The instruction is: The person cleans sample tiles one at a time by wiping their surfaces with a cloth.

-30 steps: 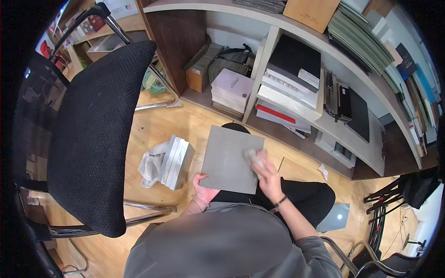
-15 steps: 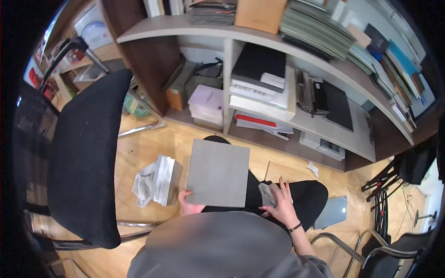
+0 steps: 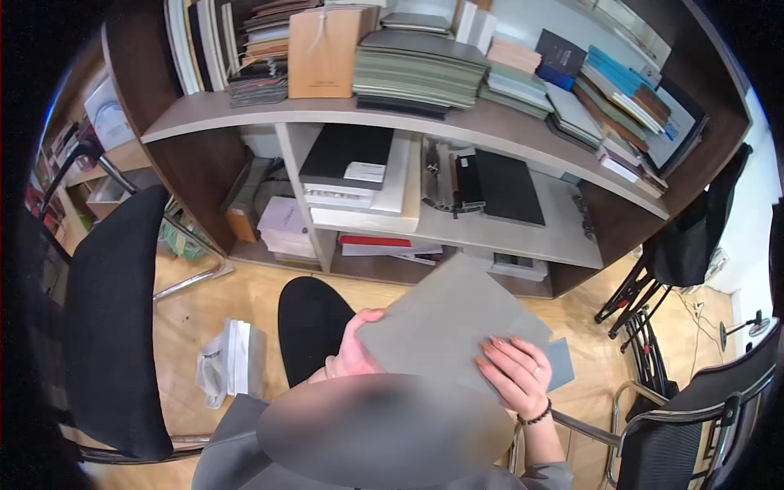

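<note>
A flat grey square board [image 3: 445, 318] is held over the lap, turned so that one corner points at the shelves. My left hand [image 3: 356, 347] grips its left corner, thumb on top and the other fingers partly hidden. My right hand [image 3: 516, 374] lies on the board's right part with its fingers stretched out over the surface. The grey cloth seen earlier is not visible at the right hand. On the floor to the left stands a stack of white-edged boards [image 3: 238, 359] with a light cloth [image 3: 211, 374] against its left side.
A black chair [image 3: 114, 327] stands on the left, another chair [image 3: 694, 408] at the lower right. Ahead is a shelf unit [image 3: 392, 122] with folders, books and boxes. A blue-grey sheet [image 3: 560, 364] lies on the floor right of the board. Folded black stands are at the right.
The view has swung right. The board has turned to a diagonal position. My right hand has moved from beside the board onto it, and the cloth is out of sight.
</note>
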A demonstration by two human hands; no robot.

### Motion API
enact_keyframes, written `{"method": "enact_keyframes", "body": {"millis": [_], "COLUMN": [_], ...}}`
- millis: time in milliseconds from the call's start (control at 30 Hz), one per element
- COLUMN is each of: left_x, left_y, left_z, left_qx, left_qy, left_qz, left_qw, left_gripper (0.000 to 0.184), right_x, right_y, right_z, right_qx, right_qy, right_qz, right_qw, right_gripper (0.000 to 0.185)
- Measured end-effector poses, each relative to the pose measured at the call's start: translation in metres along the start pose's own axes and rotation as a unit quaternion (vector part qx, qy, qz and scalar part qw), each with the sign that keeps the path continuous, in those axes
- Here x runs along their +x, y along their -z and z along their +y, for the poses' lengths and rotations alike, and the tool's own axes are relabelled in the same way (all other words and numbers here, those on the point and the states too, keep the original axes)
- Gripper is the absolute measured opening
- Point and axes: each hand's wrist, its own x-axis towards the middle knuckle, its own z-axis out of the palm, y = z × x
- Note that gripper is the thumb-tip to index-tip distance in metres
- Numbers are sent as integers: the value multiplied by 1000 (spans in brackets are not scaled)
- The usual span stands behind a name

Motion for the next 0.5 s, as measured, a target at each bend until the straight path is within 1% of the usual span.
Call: {"method": "enact_keyframes", "body": {"millis": [33,67,133,167,200,233,267,300,333,367,400,433,467,500], "left_x": [12,24,45,54,63,71,80,88,97,105,112,120,130,140], "left_y": [-3,-11,-31,-33,-34,-35,-35,-33,-29,-24,-20,-18,-17,-16], "left_z": [-3,-7,-16,-19,-20,-21,-21,-20,-18,-16,-14,-13,-12,-12], "left_qx": [-8,-9,13,13,38,63,87,88,276,452,612,614,659,700], "left_qy": [30,34,111,112,141,169,197,196,137,71,3,2,-40,-83], "left_qz": [-14,-16,-3,-3,0,2,3,1,-29,-57,-80,-81,-54,-27], "left_qw": [999,999,994,994,989,984,977,977,951,887,787,785,749,709], "left_gripper": [60,60,74,74,74,74,75,75,71,68,67,67,67,67], "right_x": [1,3,5,1,-5,-21,-31,-34,-25,-19,-20,-26,-30,-33], "right_y": [11,24,45,46,46,49,51,49,45,42,40,38,33,24], "right_z": [2,3,9,16,26,38,49,65,84,102,122,145,168,191], "right_qx": [-5,-9,6,29,51,87,121,120,193,265,265,328,388,389], "right_qy": [17,16,-65,-128,-189,-324,-451,-449,-506,-555,-554,-610,-658,-654], "right_qz": [4,1,-14,24,63,80,94,95,159,221,222,219,214,217], "right_qw": [1000,1000,998,991,979,939,880,880,825,757,757,687,609,612], "right_gripper": [16,16,18,17,17,17,17,17,18,19,19,23,27,27]}}
